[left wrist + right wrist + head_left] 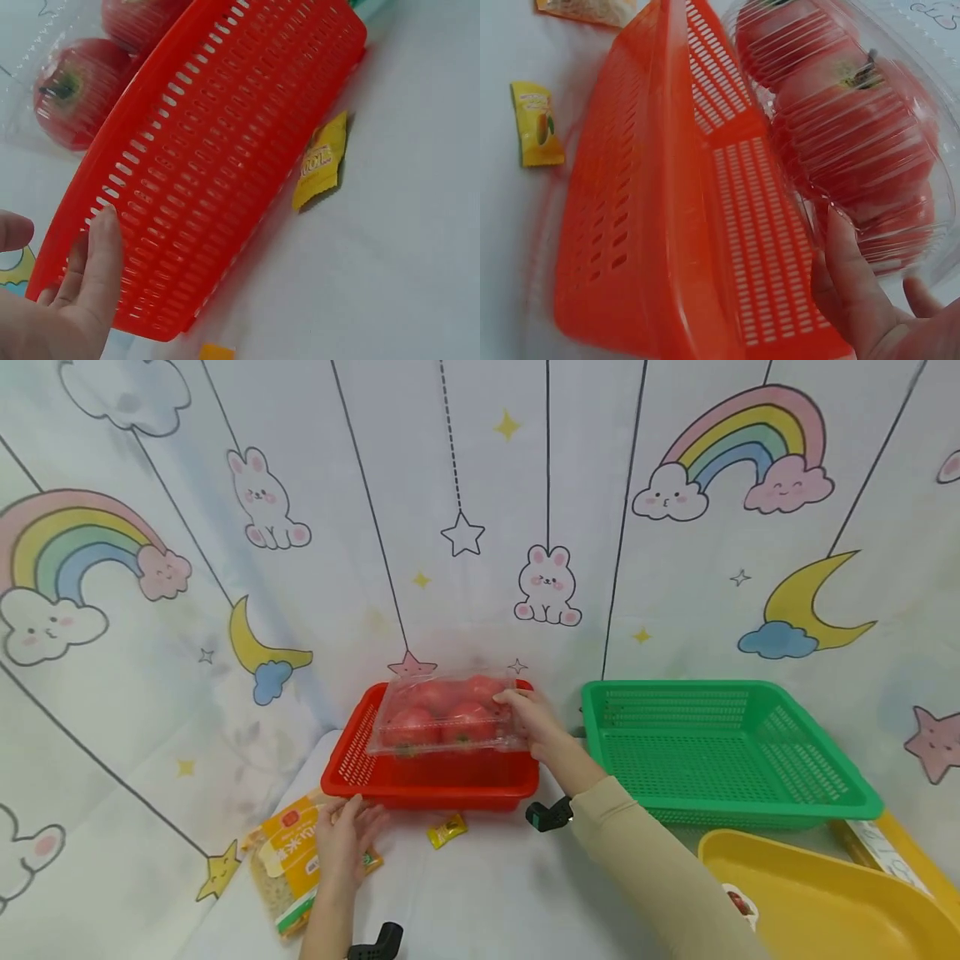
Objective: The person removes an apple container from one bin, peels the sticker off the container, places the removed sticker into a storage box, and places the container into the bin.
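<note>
Pinched at its right end by my right hand [528, 714], a clear plastic box of red tomatoes [442, 718] is tilted over the red basket [435, 797]. In the right wrist view the fingers [855, 277] lie along the edge of the box, and the tomatoes show through the ribbed plastic. My left hand [345, 839] is at the basket's front left corner. Its fingers [101, 255] are extended beside the slotted outer wall in the left wrist view, with the thumb apart from them.
A yellow candy packet [447, 831] lies in front of the red basket. A yellow and white food bag [288, 860], partly behind my left hand, lies at the left. To the right stand a green basket [750, 818] and a yellow tray [840, 902].
</note>
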### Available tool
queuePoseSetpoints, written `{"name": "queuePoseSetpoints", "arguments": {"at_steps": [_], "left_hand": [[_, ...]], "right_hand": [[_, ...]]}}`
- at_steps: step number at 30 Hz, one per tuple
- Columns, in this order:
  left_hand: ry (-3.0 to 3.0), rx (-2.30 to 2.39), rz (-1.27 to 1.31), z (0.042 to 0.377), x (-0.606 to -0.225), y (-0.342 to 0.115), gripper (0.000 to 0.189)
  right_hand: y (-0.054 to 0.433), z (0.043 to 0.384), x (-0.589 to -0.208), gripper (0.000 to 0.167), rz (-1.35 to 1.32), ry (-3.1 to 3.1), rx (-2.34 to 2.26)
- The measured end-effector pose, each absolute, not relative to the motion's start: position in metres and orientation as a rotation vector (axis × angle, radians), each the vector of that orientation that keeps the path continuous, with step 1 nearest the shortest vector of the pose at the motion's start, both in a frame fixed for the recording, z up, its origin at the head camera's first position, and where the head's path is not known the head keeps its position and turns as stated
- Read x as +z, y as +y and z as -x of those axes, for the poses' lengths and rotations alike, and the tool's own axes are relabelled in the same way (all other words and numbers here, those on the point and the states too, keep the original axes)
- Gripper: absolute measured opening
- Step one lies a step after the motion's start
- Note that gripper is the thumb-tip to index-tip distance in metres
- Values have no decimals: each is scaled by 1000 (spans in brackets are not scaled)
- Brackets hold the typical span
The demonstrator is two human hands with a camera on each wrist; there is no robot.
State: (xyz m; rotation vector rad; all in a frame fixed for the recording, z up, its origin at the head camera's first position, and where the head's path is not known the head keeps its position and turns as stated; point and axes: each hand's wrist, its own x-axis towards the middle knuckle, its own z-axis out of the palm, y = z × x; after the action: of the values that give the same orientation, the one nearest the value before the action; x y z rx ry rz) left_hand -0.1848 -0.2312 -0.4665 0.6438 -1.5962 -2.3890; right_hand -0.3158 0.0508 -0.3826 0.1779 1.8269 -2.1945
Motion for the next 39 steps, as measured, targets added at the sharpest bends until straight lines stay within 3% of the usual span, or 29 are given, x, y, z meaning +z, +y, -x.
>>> {"name": "queuePoseSetpoints", "arguments": {"at_steps": [6, 22, 28, 39], "left_hand": [[-1360, -2524, -644, 195, -471, -233, 62], [-1186, -2554, -721, 200, -475, -239, 52], [-1147, -2577, -732, 203, -476, -236, 43], [-1178, -2545, -721, 205, -479, -235, 45]], "right_hand": [[33, 330, -393, 65, -208, 1775, -2208], [-2, 342, -430, 77, -316, 1838, -2064], [-1, 338, -437, 73, -314, 1823, -1990], [-2, 334, -436, 51, -166, 1886, -1819]]}}
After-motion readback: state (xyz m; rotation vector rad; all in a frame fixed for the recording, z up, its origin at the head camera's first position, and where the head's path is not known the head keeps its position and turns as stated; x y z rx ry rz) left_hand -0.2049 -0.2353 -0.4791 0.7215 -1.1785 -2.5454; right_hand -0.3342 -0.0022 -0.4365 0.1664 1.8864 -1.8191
